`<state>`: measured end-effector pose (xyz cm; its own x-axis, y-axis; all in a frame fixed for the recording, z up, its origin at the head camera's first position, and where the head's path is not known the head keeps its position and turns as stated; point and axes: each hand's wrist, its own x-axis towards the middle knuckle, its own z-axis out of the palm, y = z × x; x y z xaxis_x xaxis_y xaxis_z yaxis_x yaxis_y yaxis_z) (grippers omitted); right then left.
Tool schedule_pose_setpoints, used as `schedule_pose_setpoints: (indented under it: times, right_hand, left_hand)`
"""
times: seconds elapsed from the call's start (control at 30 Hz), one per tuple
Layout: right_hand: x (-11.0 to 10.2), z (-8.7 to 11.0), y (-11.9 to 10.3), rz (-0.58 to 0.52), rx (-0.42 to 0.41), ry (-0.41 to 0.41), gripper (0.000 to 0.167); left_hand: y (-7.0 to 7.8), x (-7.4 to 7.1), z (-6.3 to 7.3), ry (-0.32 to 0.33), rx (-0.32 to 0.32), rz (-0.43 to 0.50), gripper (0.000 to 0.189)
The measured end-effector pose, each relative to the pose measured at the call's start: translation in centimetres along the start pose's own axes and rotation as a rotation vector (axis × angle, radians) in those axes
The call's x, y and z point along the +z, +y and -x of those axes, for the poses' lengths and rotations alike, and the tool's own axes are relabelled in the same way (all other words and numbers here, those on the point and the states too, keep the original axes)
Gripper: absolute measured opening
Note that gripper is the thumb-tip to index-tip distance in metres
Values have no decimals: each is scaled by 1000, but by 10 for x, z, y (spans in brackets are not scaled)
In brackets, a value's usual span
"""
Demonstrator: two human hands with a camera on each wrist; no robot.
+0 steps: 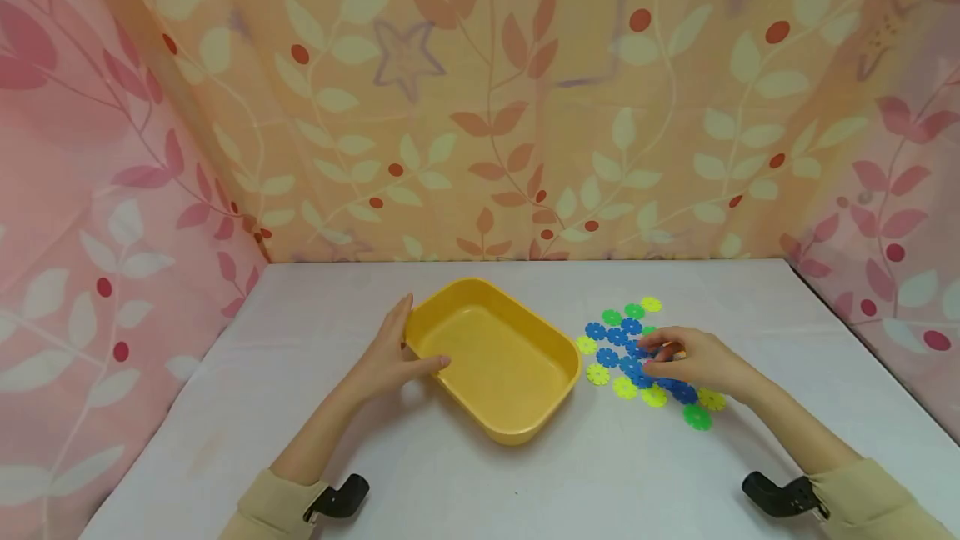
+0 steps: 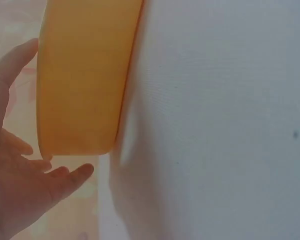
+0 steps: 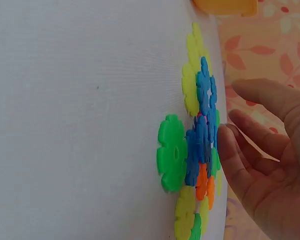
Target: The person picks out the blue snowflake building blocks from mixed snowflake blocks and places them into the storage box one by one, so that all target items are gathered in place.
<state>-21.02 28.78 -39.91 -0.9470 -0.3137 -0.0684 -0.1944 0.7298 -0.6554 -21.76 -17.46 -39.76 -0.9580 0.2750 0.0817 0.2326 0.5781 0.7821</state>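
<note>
A yellow plastic basin [image 1: 495, 357] lies at the middle of the table, turned at an angle. At its left corner my left hand [image 1: 393, 352] grips the rim, thumb over the edge and fingers along the outside; the left wrist view shows the basin's wall [image 2: 85, 80] beside that hand [image 2: 25, 175]. To the right lies a loose cluster of flower-shaped plastic discs [image 1: 607, 357] in blue, yellow, green and orange. My right hand [image 1: 693, 361] hovers over them, fingers loosely bent. In the right wrist view nothing shows between its fingertips, close to the blue discs [image 3: 202, 135].
A white cloth covers the table [image 1: 360, 473]. Patterned curtains [image 1: 487, 107] enclose it at the back and on both sides. One green disc [image 1: 697, 417] lies at the near edge of the cluster.
</note>
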Motion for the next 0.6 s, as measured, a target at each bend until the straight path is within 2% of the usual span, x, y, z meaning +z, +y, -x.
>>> schedule_pose_setpoints:
  times: [0.23, 0.6]
  right_hand:
    - [2, 5, 10, 20, -114, -52, 34]
    - [5, 6, 5, 64, -145, -37, 30]
  left_hand:
    - [-3, 2, 4, -57, -25, 115, 118]
    - [-9, 5, 3, -77, -33, 152, 118]
